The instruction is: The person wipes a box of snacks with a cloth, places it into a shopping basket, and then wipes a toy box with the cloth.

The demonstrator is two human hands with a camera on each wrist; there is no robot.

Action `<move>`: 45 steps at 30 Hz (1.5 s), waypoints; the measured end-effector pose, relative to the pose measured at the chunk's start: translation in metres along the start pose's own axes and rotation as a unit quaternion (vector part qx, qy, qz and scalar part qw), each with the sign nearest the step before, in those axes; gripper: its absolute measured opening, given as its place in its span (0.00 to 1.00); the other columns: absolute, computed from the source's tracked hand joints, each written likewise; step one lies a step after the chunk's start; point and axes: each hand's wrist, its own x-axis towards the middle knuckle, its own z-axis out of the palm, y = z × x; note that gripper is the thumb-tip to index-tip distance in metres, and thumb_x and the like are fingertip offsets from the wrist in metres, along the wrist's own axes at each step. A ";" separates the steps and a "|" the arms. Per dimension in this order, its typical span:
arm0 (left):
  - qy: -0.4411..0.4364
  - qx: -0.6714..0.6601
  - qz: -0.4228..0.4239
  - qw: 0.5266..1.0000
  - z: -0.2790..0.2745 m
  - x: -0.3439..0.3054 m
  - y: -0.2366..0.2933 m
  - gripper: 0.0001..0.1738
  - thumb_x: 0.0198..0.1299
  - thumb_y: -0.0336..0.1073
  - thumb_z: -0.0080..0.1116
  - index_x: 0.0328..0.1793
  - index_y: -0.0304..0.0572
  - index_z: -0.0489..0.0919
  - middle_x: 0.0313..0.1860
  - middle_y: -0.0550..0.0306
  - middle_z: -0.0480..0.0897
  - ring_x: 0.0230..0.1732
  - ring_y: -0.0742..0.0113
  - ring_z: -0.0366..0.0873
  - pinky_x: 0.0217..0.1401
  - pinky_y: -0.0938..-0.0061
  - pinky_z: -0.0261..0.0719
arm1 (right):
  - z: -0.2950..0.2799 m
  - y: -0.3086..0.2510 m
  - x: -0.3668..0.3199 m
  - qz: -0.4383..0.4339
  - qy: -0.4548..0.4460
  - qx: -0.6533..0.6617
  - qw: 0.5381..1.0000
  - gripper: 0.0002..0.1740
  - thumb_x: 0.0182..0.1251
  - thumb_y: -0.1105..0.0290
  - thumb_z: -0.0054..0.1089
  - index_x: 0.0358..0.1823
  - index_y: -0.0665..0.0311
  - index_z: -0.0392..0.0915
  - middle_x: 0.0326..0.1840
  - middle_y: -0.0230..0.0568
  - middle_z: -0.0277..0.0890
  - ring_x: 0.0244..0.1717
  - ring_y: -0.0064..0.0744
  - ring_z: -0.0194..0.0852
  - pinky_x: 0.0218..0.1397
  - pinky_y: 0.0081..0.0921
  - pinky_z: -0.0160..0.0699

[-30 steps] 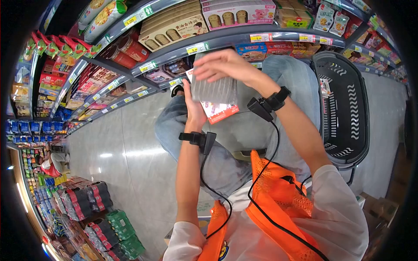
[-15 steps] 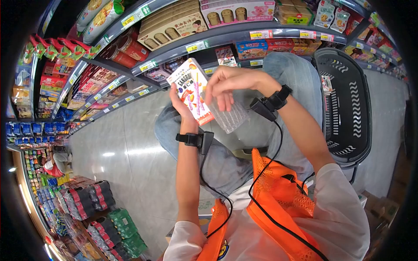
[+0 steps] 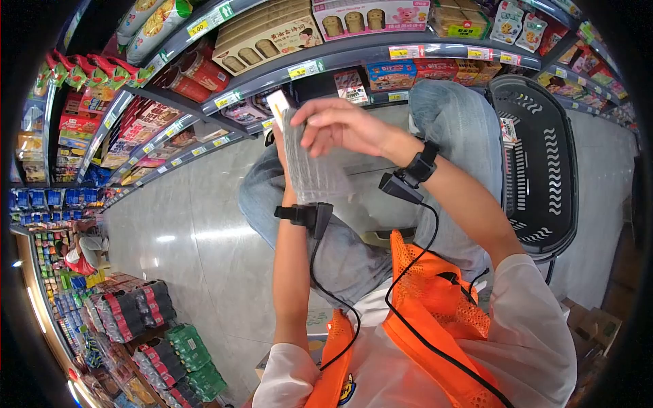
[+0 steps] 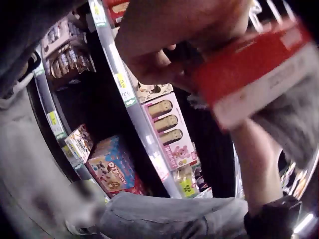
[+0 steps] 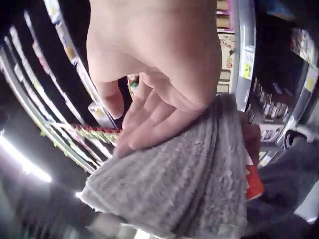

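In the head view my left hand (image 3: 283, 162) holds a box (image 3: 277, 102) from its left side, the box turned nearly edge-on. The left wrist view shows its red and white sides (image 4: 249, 74) beside the hand (image 4: 184, 30). A grey ribbed cloth (image 3: 306, 166) hangs from my right hand (image 3: 343, 126) against the box, hiding most of its face. In the right wrist view, partly bent fingers (image 5: 154, 119) lie along the top edge of the cloth (image 5: 174, 179), the thumb apart from it; the box's red corner (image 5: 254, 181) shows behind.
Shelves of packaged snacks (image 3: 269, 44) curve across the front and left. A black basket (image 3: 537, 170) stands at the right, beside my bent knee (image 3: 456, 129). Wrapped drink packs (image 3: 136, 313) are stacked at the lower left, with a person (image 3: 85, 255) crouching beyond.
The box has turned from showing its printed face to nearly edge-on. My right hand has moved left, bringing the cloth from beside the box against it.
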 end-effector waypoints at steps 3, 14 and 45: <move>0.143 0.080 -0.037 0.986 0.015 -0.009 -0.005 0.31 0.78 0.58 0.36 0.71 0.44 0.72 0.62 0.53 0.80 0.58 0.60 0.81 0.61 0.66 0.81 | 0.018 0.008 0.007 -0.022 0.050 -0.105 0.993 0.19 0.74 0.68 0.58 0.62 0.67 0.76 0.54 0.42 0.84 0.49 0.29 0.87 0.46 0.22 0.84; 0.146 0.025 -0.048 0.988 0.011 -0.006 0.007 0.42 0.72 0.69 0.42 0.78 0.46 0.67 0.71 0.50 0.75 0.68 0.53 0.76 0.72 0.57 0.73 | -0.003 0.031 0.014 -0.235 0.248 -0.731 0.591 0.27 0.71 0.71 0.53 0.72 0.53 0.71 0.72 0.45 0.64 0.70 0.52 0.56 0.72 0.53 0.56; 0.174 0.144 0.019 0.974 0.009 -0.006 0.003 0.37 0.73 0.64 0.41 0.74 0.44 0.69 0.67 0.51 0.77 0.66 0.56 0.78 0.69 0.60 0.75 | 0.013 0.016 0.014 -0.262 0.212 -0.776 0.534 0.43 0.65 0.44 0.62 0.79 0.51 0.62 0.81 0.45 0.59 0.81 0.48 0.51 0.82 0.54 0.46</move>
